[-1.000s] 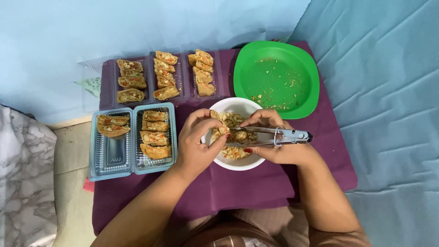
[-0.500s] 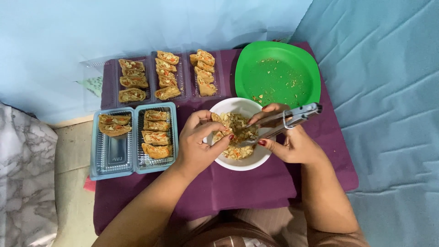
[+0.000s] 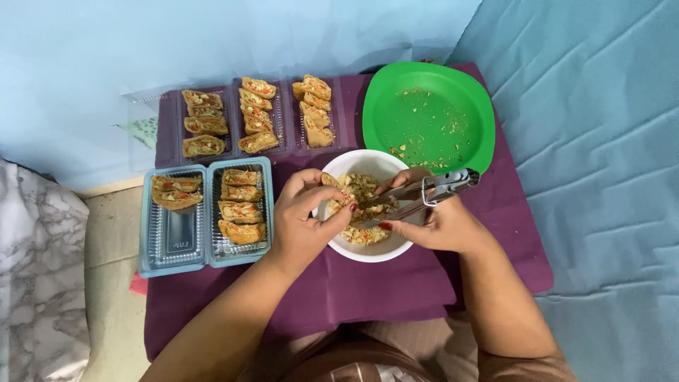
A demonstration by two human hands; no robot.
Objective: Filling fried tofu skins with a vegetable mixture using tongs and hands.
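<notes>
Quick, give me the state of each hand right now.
Left hand: closed on a food piece over the white bowl.
Right hand: closed on metal tongs.

Bare forearms, no sleeves; left hand (image 3: 303, 223) and right hand (image 3: 438, 225) ringless, fingernails painted dark red. Below the grip, brown striped cloth garment (image 3: 353, 357) covered the lap.

Home setting, floor-level food prep: purple cloth (image 3: 396, 290) beside quilted blue bedding (image 3: 601, 177), clear plastic trays of sliced rolls (image 3: 258, 117).
</notes>
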